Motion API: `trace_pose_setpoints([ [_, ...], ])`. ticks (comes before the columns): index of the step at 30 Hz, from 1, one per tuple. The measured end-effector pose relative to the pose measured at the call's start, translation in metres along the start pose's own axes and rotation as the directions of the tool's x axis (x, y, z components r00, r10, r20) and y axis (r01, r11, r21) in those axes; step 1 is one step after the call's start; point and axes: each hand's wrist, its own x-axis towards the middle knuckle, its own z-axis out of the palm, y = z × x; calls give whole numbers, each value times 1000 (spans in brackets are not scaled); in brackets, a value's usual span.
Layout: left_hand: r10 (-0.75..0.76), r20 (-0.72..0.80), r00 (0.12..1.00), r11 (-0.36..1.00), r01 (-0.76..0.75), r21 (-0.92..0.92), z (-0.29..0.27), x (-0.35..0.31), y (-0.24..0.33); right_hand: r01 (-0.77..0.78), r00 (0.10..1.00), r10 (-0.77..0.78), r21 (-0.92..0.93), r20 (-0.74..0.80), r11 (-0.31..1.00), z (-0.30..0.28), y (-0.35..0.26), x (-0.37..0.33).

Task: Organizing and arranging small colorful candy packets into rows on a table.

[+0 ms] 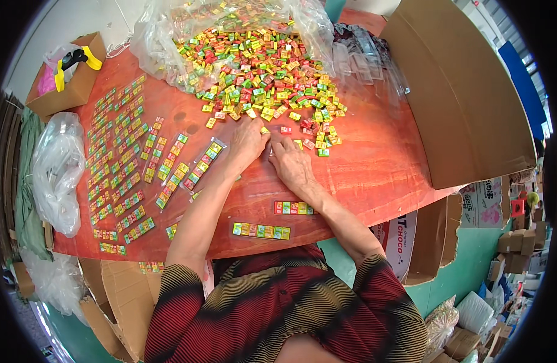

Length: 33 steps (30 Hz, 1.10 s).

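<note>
A large heap of tiny red, yellow and green boxes lies at the far middle of the table. At the heap's near edge, my left hand has its fingers drawn together on a tiny yellow box. Close beside it, my right hand rests low over the table with bent fingers; what its fingertips pinch is mostly hidden. A loose red box lies just beyond the right fingers. Nearer my body are two clear sleeves, each holding a row of tiny boxes.
Many filled rows cover the table's left side. A clear plastic bag surrounds the heap's back. Empty clear sleeves lie at the far right, beside a tall cardboard panel. A small carton sits at the far left corner.
</note>
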Motion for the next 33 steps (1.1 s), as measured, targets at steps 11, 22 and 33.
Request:
trace_pose_setpoints([
  [11,114,87,990,993,-111,-45,-19,-29,11,-2,992,-11,-109,-125,994,-19,24,38],
  [22,108,237,965,994,-105,-26,-31,-38,21,128,991,-129,-43,-33,991,-18,30,15],
  [33,176,182,968,975,-146,-167,-7,-42,15,-56,997,60,91,-42,994,-53,48,-7],
])
